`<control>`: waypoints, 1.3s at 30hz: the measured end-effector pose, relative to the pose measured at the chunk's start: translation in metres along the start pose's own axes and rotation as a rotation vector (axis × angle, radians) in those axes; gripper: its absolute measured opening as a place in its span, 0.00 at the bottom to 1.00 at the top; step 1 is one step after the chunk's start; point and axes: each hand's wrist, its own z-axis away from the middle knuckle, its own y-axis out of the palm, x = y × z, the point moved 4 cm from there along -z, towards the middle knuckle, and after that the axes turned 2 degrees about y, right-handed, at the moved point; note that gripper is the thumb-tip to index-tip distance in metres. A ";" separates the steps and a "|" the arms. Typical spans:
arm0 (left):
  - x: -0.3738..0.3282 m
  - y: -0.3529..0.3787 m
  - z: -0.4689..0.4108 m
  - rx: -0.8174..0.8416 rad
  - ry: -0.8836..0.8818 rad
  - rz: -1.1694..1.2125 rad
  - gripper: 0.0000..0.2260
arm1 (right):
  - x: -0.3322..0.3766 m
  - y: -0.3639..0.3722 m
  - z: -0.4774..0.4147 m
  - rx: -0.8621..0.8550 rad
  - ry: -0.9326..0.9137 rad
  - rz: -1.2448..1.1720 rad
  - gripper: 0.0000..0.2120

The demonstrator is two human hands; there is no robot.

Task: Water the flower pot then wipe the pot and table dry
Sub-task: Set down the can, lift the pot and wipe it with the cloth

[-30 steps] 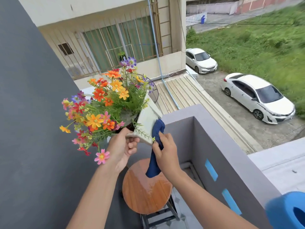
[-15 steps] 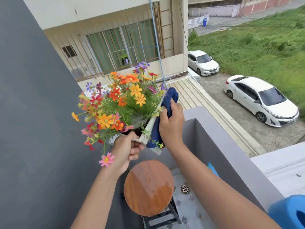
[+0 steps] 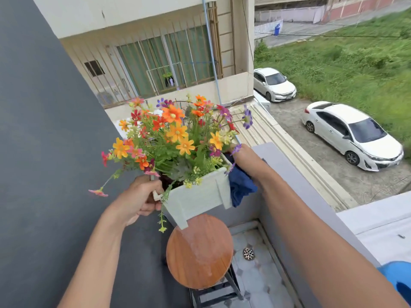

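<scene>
A pale square flower pot (image 3: 198, 196) full of orange, red, pink and purple flowers (image 3: 175, 134) is held in the air above a small round wooden table (image 3: 200, 252). My left hand (image 3: 140, 198) grips the pot's left rim. My right hand (image 3: 246, 161) presses a dark blue cloth (image 3: 241, 187) against the pot's right side; the cloth hangs down past the pot's corner. The tabletop shows wet streaks and drops.
A dark grey wall (image 3: 49, 152) runs along the left. A grey balcony parapet (image 3: 295, 187) stands to the right, a floor drain (image 3: 248, 253) lies below it, and a blue object (image 3: 398, 278) shows at the lower right corner. Parked cars sit far below.
The pot has turned more upright and lower, its front face now toward me. My right hand with the cloth has moved from the near side around to the pot's right side.
</scene>
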 end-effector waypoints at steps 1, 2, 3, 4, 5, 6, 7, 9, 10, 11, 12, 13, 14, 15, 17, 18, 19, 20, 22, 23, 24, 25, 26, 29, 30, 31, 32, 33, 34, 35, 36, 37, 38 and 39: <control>0.001 0.000 0.000 0.012 -0.003 -0.026 0.07 | -0.002 0.001 0.000 0.034 0.023 -0.047 0.17; 0.003 0.000 0.001 0.021 -0.001 -0.052 0.09 | -0.004 0.002 0.001 0.074 0.045 -0.114 0.15; 0.004 0.001 0.001 0.020 0.000 -0.071 0.11 | -0.007 0.004 0.001 0.106 0.069 -0.169 0.13; 0.004 0.001 0.000 0.011 -0.003 -0.081 0.13 | -0.006 0.006 0.004 0.140 0.082 -0.208 0.11; 0.005 0.002 0.000 -0.002 -0.007 -0.082 0.13 | -0.007 0.008 0.005 0.160 0.091 -0.230 0.09; 0.006 0.003 0.000 -0.015 -0.011 -0.074 0.12 | -0.006 0.008 0.006 0.173 0.087 -0.243 0.08; 0.009 0.003 -0.002 -0.028 -0.013 -0.067 0.10 | -0.005 0.008 0.007 0.176 0.084 -0.249 0.08; 0.014 0.002 -0.004 -0.045 -0.019 -0.066 0.08 | -0.006 0.007 0.005 0.151 0.065 -0.182 0.12; 0.017 0.002 -0.006 -0.048 -0.025 -0.068 0.09 | -0.006 0.006 0.006 0.122 0.051 -0.109 0.14; 0.020 0.002 -0.007 -0.056 -0.031 -0.066 0.09 | -0.006 0.006 0.006 0.087 0.033 -0.012 0.14; 0.022 0.002 -0.008 -0.066 -0.043 -0.061 0.10 | -0.007 0.007 0.005 0.051 0.010 0.085 0.15; 0.023 0.002 -0.008 -0.067 -0.054 -0.050 0.10 | -0.007 0.008 0.005 0.015 -0.008 0.143 0.17; 0.023 0.002 -0.008 -0.059 -0.061 -0.029 0.10 | -0.009 0.008 0.005 -0.018 -0.010 0.139 0.19; 0.022 0.002 -0.009 -0.045 -0.061 0.003 0.10 | -0.011 0.007 0.005 -0.053 0.009 0.109 0.20; 0.018 -0.002 -0.014 -0.037 -0.039 0.088 0.14 | -0.016 0.004 0.005 -0.089 0.055 0.034 0.19; 0.018 -0.006 -0.018 -0.064 -0.023 0.128 0.16 | -0.018 0.005 0.004 -0.118 0.064 -0.005 0.18; 0.019 -0.011 -0.021 -0.124 -0.017 0.164 0.17 | -0.019 0.006 0.003 -0.151 0.064 -0.048 0.18; 0.021 -0.015 -0.024 -0.197 -0.028 0.190 0.16 | -0.018 0.008 0.004 -0.201 0.059 -0.086 0.18; 0.028 -0.016 -0.024 -0.277 -0.108 0.136 0.17 | -0.018 0.013 0.003 -0.285 0.063 -0.130 0.15; 0.032 -0.011 -0.022 -0.267 -0.163 0.065 0.17 | -0.017 0.015 0.004 -0.306 0.070 -0.154 0.14; 0.035 -0.004 -0.019 -0.231 -0.212 -0.014 0.16 | -0.016 0.017 0.004 -0.323 0.070 -0.179 0.13; 0.035 0.007 -0.013 -0.181 -0.247 -0.076 0.16 | -0.016 0.018 0.005 -0.347 0.069 -0.195 0.14; 0.034 0.021 -0.007 -0.123 -0.257 -0.111 0.15 | -0.016 0.019 0.005 -0.366 0.055 -0.191 0.17; 0.022 0.067 0.008 0.039 -0.171 -0.089 0.09 | -0.019 0.027 0.007 -0.417 -0.006 -0.146 0.22; 0.020 0.076 0.007 0.046 -0.144 -0.060 0.08 | -0.020 0.031 0.009 -0.425 -0.020 -0.132 0.23; 0.019 0.082 0.005 0.028 -0.130 -0.031 0.08 | -0.021 0.035 0.012 -0.430 -0.037 -0.112 0.23; 0.019 0.085 0.003 -0.004 -0.120 0.000 0.08 | -0.021 0.039 0.016 -0.426 -0.048 -0.102 0.24; 0.019 0.087 0.000 -0.038 -0.116 0.030 0.09 | -0.022 0.042 0.020 -0.423 -0.060 -0.103 0.24; 0.019 0.087 -0.001 -0.073 -0.123 0.055 0.09 | -0.021 0.045 0.024 -0.428 -0.073 -0.111 0.23; 0.019 0.087 -0.003 -0.108 -0.135 0.075 0.10 | -0.021 0.048 0.028 -0.437 -0.083 -0.118 0.24; 0.020 0.087 -0.005 -0.141 -0.149 0.095 0.11 | -0.020 0.051 0.031 -0.451 -0.098 -0.117 0.24; 0.022 0.087 -0.007 -0.172 -0.167 0.114 0.12 | -0.019 0.053 0.035 -0.465 -0.112 -0.117 0.23; 0.025 0.086 -0.010 -0.202 -0.190 0.131 0.12 | -0.019 0.056 0.037 -0.473 -0.124 -0.121 0.23; 0.029 0.085 -0.012 -0.232 -0.213 0.140 0.12 | -0.019 0.058 0.039 -0.473 -0.134 -0.130 0.23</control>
